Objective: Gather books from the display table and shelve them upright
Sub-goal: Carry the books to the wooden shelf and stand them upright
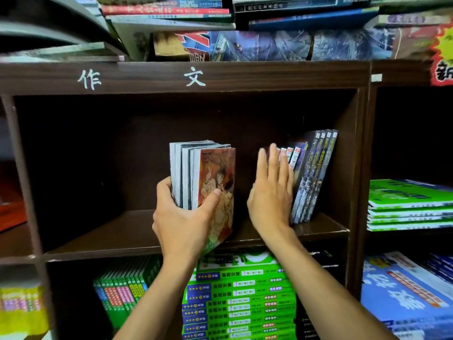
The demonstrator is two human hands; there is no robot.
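Observation:
My left hand (182, 219) grips a stack of several comic books (203, 175) held upright, page edges up, an orange illustrated cover facing right, just in front of the dark brown shelf compartment (127, 231). My right hand (272, 192) is flat with fingers extended, its palm pressed against the left side of a row of several dark-spined books (311, 177) that lean right against the compartment's right wall. A gap separates the held stack from the leaning row.
The compartment's left half holds nothing. Green books (240, 298) are stacked flat in the shelf below, green and blue books (409, 204) lie in the compartment to the right, and comics (257, 45) are piled on top of the bookcase.

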